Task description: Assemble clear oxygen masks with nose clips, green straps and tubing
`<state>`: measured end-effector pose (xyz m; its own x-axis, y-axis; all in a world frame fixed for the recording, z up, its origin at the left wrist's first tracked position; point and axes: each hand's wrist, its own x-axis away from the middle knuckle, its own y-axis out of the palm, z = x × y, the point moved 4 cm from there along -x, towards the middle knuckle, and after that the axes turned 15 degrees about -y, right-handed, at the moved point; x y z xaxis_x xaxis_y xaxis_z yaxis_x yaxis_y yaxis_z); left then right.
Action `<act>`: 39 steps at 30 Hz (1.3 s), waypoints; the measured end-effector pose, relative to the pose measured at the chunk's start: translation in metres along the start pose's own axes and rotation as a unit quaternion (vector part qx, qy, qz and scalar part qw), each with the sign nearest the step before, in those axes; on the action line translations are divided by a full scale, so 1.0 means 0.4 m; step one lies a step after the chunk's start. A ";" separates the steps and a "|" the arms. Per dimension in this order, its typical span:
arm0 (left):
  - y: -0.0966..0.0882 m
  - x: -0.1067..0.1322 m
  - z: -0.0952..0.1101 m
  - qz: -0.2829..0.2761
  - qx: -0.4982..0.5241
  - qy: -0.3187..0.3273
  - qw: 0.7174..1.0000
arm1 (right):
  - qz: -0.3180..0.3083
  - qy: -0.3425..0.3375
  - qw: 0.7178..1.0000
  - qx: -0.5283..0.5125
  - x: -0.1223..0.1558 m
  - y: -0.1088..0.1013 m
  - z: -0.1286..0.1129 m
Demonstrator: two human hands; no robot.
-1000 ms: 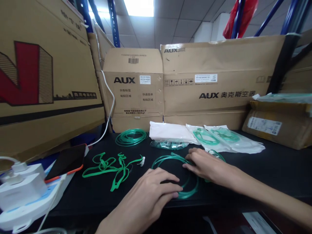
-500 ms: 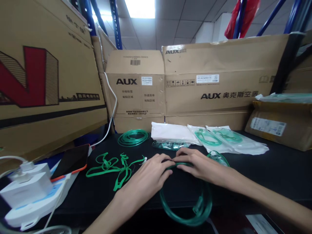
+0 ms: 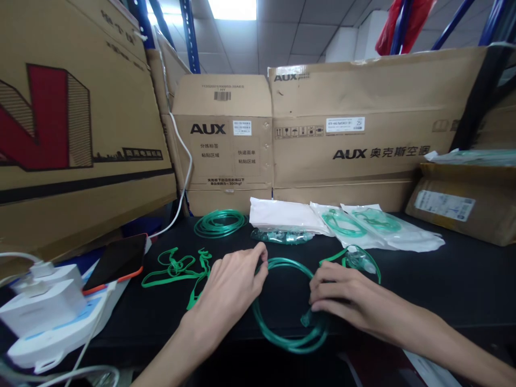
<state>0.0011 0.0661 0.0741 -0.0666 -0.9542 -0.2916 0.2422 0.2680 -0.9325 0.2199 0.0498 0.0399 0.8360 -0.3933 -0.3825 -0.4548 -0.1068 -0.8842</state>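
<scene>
A coil of green plastic tubing (image 3: 294,345) hangs between my hands at the table's front edge, its connector end (image 3: 306,318) showing inside the loop near my right hand. My left hand (image 3: 231,285) pinches the coil's upper left side. On the opposite side, the curled fingers of my right hand (image 3: 342,290) hold it. Just beyond the right hand lies a clear mask (image 3: 359,259) with a green strap. Green elastic straps (image 3: 171,279) lie tangled left of my left hand, which partly covers them.
Behind my hands lie another tubing coil (image 3: 220,223), a white packet stack (image 3: 288,215), clear mask pieces (image 3: 282,236) and packaged masks (image 3: 379,220). A phone (image 3: 119,260) and power strip (image 3: 60,333) sit at left. Cardboard boxes (image 3: 229,145) line the back.
My hands have moved apart, the left leftward and the right toward me and slightly right. The tubing loop between them now shows as a rounder ring, shifted a little left and up.
</scene>
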 end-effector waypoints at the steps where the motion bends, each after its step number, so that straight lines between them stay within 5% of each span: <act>1: -0.005 -0.002 -0.001 0.001 -0.006 -0.007 1.000 | 0.004 -0.003 1.000 0.007 -0.006 0.003 0.003; 9: 0.018 0.010 -0.024 -0.160 0.116 0.032 0.980 | 0.018 0.035 0.999 -0.008 0.005 -0.024 -0.021; 12: 0.021 0.030 -0.035 -0.155 0.127 0.072 0.977 | 0.114 0.049 0.991 0.048 0.054 -0.090 -0.004; 17: 0.025 0.053 -0.045 -0.148 0.120 0.125 0.974 | 0.262 0.169 0.927 0.208 0.178 -0.185 0.076; 21: 0.034 0.066 -0.049 -0.121 0.127 0.155 0.972 | 0.219 0.261 0.920 0.192 0.214 -0.158 0.125; 26: 0.049 0.089 -0.058 -0.127 0.154 0.172 0.965 | 0.161 0.187 0.952 0.183 0.213 -0.110 0.105; 32: 0.061 0.100 -0.065 -0.142 0.168 0.174 0.960 | 0.067 0.181 0.973 0.125 0.231 -0.096 0.131; 39: 0.059 0.102 -0.075 -0.182 0.159 0.146 0.959 | 0.124 0.169 0.972 0.105 0.181 -0.112 0.213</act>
<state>-0.0249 0.0375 0.0337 -0.4594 -0.8868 -0.0499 0.4320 -0.1740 -0.8849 0.3268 0.1039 0.0291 0.5442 -0.6644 -0.5123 -0.5272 0.2041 -0.8249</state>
